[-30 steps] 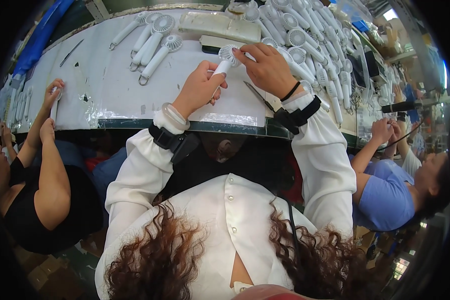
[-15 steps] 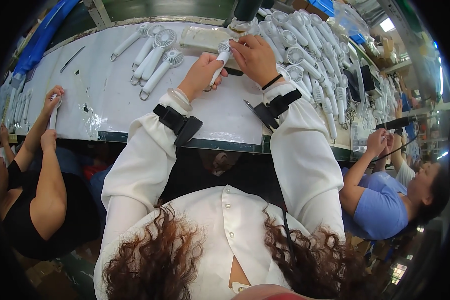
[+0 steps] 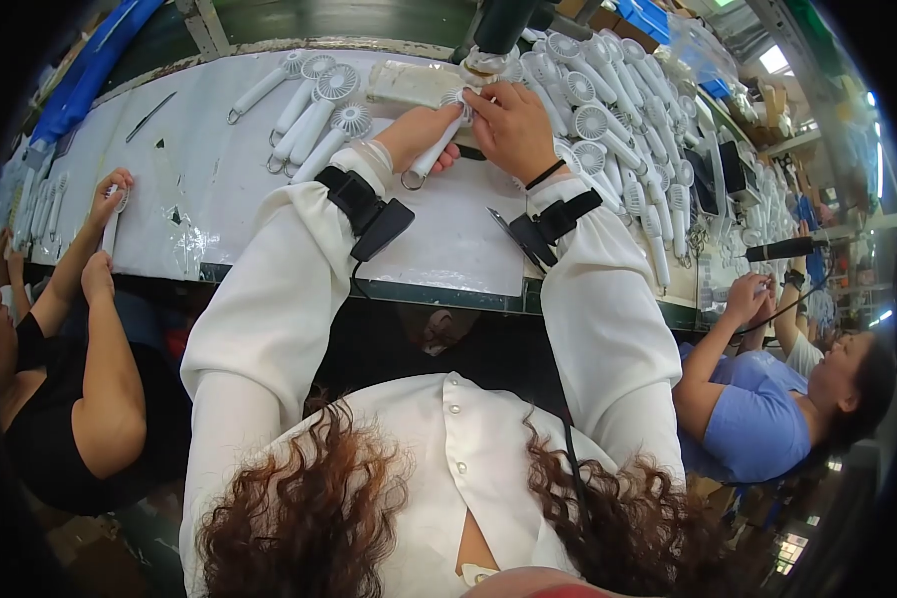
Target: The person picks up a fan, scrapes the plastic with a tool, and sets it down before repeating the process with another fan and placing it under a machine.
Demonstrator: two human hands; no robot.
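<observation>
A white handheld fan (image 3: pixel 432 157) is between my hands, tilted, its round grille head at the top and a metal ring at the handle's lower end. My left hand (image 3: pixel 421 136) is closed around it near the head. The fingers of my right hand (image 3: pixel 510 125) pinch at the fan's head from the other side; part of the grille is hidden by them. Just beyond stands the dark post of a bench machine (image 3: pixel 496 30), its lower end close over the fan. A pale rectangular block (image 3: pixel 409 84) lies behind my left hand.
Several white fans (image 3: pixel 314 110) lie to the left, and a big pile of them (image 3: pixel 608 120) fills the right side. A tweezer-like tool (image 3: pixel 150 117) rests far left. Co-workers sit on both sides, one holding a fan (image 3: pixel 111 224). The table's front edge (image 3: pixel 448 297) is near my wrists.
My left hand has turned and shifted slightly right around the fan, its wrist now higher. The fan's handle end shows more. My right hand stays at the fan's head.
</observation>
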